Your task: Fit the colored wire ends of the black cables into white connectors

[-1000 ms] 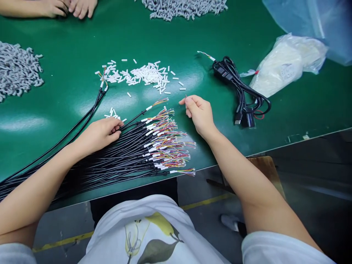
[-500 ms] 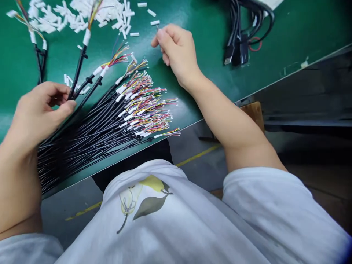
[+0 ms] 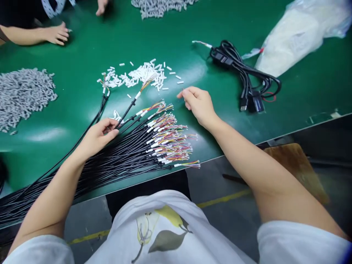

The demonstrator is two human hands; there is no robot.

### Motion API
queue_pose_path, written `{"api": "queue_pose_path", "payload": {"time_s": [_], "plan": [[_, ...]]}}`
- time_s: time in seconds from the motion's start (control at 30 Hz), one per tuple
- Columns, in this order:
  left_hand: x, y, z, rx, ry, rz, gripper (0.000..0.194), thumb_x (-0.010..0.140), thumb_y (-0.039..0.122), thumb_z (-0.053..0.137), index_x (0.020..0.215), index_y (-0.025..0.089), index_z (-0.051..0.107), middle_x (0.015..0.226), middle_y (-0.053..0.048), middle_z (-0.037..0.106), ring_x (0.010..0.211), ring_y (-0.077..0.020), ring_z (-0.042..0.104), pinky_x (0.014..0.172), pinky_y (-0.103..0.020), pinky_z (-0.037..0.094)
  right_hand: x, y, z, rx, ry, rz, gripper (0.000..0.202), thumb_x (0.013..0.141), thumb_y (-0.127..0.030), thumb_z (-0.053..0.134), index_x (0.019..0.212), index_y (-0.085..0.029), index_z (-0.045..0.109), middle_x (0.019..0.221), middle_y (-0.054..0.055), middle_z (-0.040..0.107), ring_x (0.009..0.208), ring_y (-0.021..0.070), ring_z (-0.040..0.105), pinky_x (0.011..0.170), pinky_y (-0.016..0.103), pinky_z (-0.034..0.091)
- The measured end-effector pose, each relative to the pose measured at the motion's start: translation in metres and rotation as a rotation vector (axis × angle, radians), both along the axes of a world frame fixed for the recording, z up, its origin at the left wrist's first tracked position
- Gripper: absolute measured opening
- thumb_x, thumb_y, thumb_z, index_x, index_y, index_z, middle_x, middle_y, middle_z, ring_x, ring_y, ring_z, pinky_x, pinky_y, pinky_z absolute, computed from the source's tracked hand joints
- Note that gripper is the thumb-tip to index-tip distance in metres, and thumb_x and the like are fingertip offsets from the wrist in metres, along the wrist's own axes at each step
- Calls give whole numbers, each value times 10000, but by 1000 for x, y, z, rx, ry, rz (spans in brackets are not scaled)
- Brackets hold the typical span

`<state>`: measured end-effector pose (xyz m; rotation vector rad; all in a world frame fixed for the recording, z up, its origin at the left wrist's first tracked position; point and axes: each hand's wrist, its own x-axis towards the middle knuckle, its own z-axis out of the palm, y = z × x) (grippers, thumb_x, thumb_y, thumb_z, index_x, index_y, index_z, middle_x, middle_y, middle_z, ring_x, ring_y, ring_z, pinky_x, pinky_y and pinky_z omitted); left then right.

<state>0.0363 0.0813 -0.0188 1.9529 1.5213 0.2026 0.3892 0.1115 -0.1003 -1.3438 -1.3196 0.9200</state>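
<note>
My left hand point(image 3: 101, 137) pinches a black cable point(image 3: 128, 110) between thumb and fingers. White tubing and thin coloured wires are at the cable's raised end, which points up and right over a pile of small white tubes point(image 3: 140, 75). Beneath and beside this hand lies a thick bundle of black cables point(image 3: 123, 156), their bare-wire ends fanned to the right. My right hand point(image 3: 200, 105) is closed in a pinch above the table, right of the white tubes. Something thin and dark seems to stick up from its fingertips, too small to name. Another cable point(image 3: 103, 103) splits into branches behind my left hand.
Grey small parts lie heaped on the green table at the left point(image 3: 26, 95) and at the far side point(image 3: 162, 6). A coiled black USB cable point(image 3: 242, 68) and a plastic bag point(image 3: 291, 40) are at the right. Another person's hand point(image 3: 57, 33) rests across the table.
The view has tilted up and drawn back, bringing the far table and another person's hands into sight. Both my hands keep much the same pose, the left still on the cable.
</note>
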Motion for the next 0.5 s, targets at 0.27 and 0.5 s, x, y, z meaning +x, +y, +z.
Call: {"api": "queue_pose_path", "payload": {"time_s": [0.27,0.5], "plan": [[-2,-4,-3,-65,-84,-101,271,921,425,567,1042,189,621,974,-47,640,876,-183,586,838,-317,495,1,2,-1,-4,32,10,638,788,-844,565,759,-220,694,492,-71,423,465,101,397,544,289,315],[3,-14,3,-108,-17,-311,324,981,465,531,1093,213,702,1097,-76,693,998,-209,637,909,-330,508,-1,0,1,-21,45,22,651,772,-859,563,773,-222,696,479,-71,427,470,106,398,548,286,323]]}}
